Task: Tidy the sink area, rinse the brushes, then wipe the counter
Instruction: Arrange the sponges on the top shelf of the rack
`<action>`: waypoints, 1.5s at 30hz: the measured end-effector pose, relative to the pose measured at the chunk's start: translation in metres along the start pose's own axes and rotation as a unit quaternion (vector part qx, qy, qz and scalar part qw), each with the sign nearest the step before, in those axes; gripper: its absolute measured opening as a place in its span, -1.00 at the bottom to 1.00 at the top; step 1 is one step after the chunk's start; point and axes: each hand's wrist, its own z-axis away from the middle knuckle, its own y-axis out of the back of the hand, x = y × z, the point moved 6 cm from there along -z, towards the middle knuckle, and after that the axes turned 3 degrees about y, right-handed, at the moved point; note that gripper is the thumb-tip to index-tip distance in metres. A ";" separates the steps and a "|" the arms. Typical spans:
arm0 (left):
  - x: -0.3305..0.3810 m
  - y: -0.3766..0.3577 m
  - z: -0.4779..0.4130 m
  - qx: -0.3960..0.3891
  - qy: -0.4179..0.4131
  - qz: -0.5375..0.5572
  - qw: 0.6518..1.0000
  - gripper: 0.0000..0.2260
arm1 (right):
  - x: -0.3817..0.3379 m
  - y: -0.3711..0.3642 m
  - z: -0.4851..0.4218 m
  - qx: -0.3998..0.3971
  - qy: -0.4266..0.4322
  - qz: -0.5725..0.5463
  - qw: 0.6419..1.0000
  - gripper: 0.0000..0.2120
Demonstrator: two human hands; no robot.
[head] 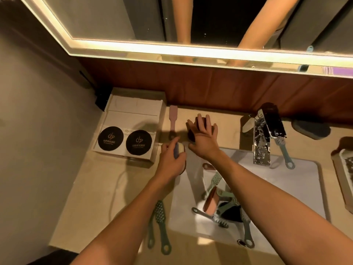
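A: What colour is the bench (95, 197)?
B: Beige, under warm light. The sink (286, 178) is white.
A: And the brushes?
B: 2 sage-green ones (159, 213) dotted with pale studs, and a pink one (172, 119) by the reddish-brown wall panel (219, 88).
A: The box (131, 115)?
B: White, with 2 black discs (125, 143) bearing pale logos. The tap (264, 138) is mirror chrome.

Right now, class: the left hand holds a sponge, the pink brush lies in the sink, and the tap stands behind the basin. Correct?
Not quite. The head view shows the pink brush lying on the counter, beside the white box, not in the sink. The rest stands.
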 end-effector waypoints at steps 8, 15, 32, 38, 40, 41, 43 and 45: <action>-0.002 0.005 0.001 0.036 0.001 -0.058 0.998 -0.69 | 0.009 -0.002 0.006 0.054 -0.022 0.051 0.997 -0.31; -0.002 -0.001 0.006 0.034 -0.023 -0.044 0.998 -0.73 | 0.009 -0.001 0.046 0.100 -0.041 0.000 0.994 -0.38; 0.055 -0.076 0.079 0.031 -0.065 -0.029 0.997 -0.50 | 0.046 0.051 0.181 0.153 -0.146 -0.229 0.950 -0.50; 0.066 -0.095 0.089 0.019 -0.060 -0.058 0.996 -0.40 | 0.062 0.058 0.199 0.150 -0.162 -0.225 0.949 -0.42; 0.079 -0.110 0.102 0.000 -0.092 -0.061 0.994 -0.43 | 0.074 0.069 0.213 0.174 -0.157 -0.235 0.943 -0.47; 0.085 -0.115 0.107 -0.006 -0.103 -0.058 0.993 -0.46 | 0.079 0.073 0.218 0.186 -0.155 -0.235 0.941 -0.47; 0.097 -0.126 0.116 -0.011 -0.118 -0.046 0.992 -0.49 | 0.088 0.081 0.229 0.201 -0.158 -0.234 0.938 -0.45; 0.103 -0.139 0.119 -0.031 -0.121 -0.050 0.991 -0.56 | 0.094 0.091 0.238 0.212 -0.157 -0.211 0.941 -0.46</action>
